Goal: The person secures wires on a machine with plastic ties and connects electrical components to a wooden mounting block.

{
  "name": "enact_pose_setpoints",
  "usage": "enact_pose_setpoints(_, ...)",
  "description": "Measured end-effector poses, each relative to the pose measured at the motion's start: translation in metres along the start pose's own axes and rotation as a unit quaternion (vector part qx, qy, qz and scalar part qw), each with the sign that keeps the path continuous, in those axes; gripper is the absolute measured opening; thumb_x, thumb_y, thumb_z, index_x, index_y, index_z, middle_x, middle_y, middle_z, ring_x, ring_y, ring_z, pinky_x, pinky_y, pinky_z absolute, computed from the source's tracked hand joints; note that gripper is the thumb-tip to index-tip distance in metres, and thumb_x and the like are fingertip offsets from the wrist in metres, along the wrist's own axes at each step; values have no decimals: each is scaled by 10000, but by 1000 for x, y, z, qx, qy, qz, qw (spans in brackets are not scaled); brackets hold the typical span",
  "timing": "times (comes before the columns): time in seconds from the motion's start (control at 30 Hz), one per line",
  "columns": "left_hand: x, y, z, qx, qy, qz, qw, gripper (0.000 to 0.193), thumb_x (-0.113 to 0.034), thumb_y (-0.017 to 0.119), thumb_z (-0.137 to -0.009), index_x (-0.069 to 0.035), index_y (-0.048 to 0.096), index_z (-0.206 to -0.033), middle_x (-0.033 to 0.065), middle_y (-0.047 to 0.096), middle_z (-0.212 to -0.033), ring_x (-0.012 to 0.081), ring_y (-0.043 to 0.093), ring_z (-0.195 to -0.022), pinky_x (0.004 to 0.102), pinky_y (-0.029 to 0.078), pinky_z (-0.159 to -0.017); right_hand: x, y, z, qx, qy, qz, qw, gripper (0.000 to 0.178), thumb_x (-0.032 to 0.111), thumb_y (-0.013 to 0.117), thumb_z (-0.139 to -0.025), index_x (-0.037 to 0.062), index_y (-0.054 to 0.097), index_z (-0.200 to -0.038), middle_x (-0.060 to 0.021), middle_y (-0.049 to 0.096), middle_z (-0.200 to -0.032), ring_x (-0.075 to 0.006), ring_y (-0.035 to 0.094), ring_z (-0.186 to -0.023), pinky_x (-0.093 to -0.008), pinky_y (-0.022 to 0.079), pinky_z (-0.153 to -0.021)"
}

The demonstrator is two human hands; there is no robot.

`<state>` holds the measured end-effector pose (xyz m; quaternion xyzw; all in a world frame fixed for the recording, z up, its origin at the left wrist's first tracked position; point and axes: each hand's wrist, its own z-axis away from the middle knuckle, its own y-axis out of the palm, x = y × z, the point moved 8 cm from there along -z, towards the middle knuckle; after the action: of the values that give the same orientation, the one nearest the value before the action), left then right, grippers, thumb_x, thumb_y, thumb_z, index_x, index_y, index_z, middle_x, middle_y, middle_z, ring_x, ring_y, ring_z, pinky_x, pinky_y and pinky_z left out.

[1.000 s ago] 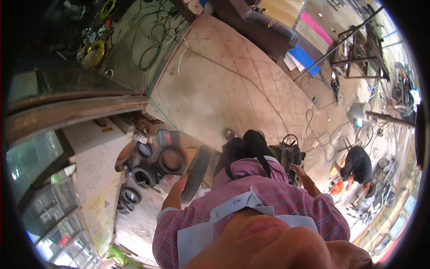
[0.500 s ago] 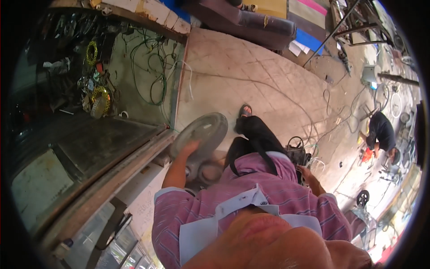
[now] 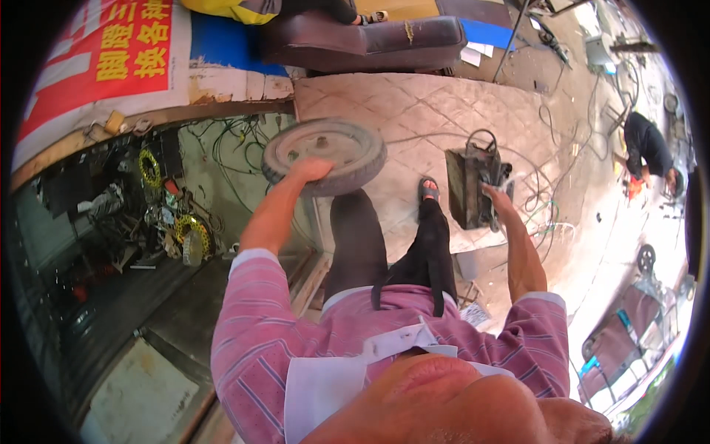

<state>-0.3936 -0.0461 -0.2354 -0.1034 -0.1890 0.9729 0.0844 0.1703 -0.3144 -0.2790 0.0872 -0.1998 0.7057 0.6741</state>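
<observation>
My left hand (image 3: 314,169) is closed on the hub area of a grey wheel with a black tyre (image 3: 361,175), held out ahead of me on the left. Its fingers are partly hidden behind the spokes. On the right, my right hand (image 3: 498,197) grips the side of a dark, greasy box-shaped metal piece (image 3: 463,189) with a black loop on top. What exactly this piece is, I cannot make out. Both things hang in front of my legs, above the tiled floor.
A brown padded seat (image 3: 384,43) lies across the far side. Cables (image 3: 551,200) trail over the floor at right. On the left stands a glass-fronted cabinet with yellow chain rings (image 3: 150,169). Another person (image 3: 645,148) crouches at far right.
The wheel has swung forward and up with my left hand. My right hand and the dark boxy piece have moved forward from beside my hip. The view has shifted, bringing a red banner in.
</observation>
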Motion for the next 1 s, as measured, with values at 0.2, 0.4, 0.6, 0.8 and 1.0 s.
enact_pose_setpoints(0.2, -30, -73, -124, -75, 2, -111, 991, 664, -566, 322, -1004, -90, 716, -1249, 163, 665, -1347, 372, 613, -1255, 512, 394, -1098, 33, 100, -111, -29, 21, -18, 999, 741, 620, 650, -895, 106, 626, -1428, -113, 555, -1506, -272, 474, -1395, -473, 351, -1134)
enact_pose_setpoints(0.4, -18, -45, -263, -128, 75, -186, 971, 739, -606, 346, -1032, 3, 749, -1146, 205, 685, -1292, 371, 635, -1205, 550, 339, -1116, 23, 199, -190, -30, 71, -233, 970, 537, 478, 696, -933, 27, 691, -1224, -90, 713, -1118, -207, 665, -1009, -371, 511, -908)
enact_pose_setpoints(0.6, 62, 13, -343, -152, 102, -294, 938, 694, -590, 375, -1029, -24, 774, -1061, 180, 724, -1163, 339, 634, -1159, 538, 347, -1061, -14, 262, -249, 13, 41, -423, 905, 216, 286, 653, -981, 78, 688, -1029, -60, 723, -849, -196, 685, -698, -351, 567, -676)
enact_pose_setpoints(0.8, 123, 44, -392, -225, 191, -296, 909, 587, -545, 455, -1021, -66, 791, -978, 151, 732, -1025, 302, 635, -1083, 475, 334, -1046, -55, 264, -307, 30, 56, -379, 923, 297, 339, 669, -955, 55, 683, -1038, -73, 723, -856, -197, 691, -735, -351, 563, -665)
enact_pose_setpoints(1.0, 128, 57, -401, -292, 173, -273, 900, 428, -451, 609, -964, -59, 770, -912, 129, 704, -1038, 295, 611, -1072, 472, 397, -974, -43, 243, -311, 35, -11, -338, 940, 310, 340, 652, -987, 41, 670, -1066, -106, 750, -890, -214, 727, -739, -346, 605, -705)
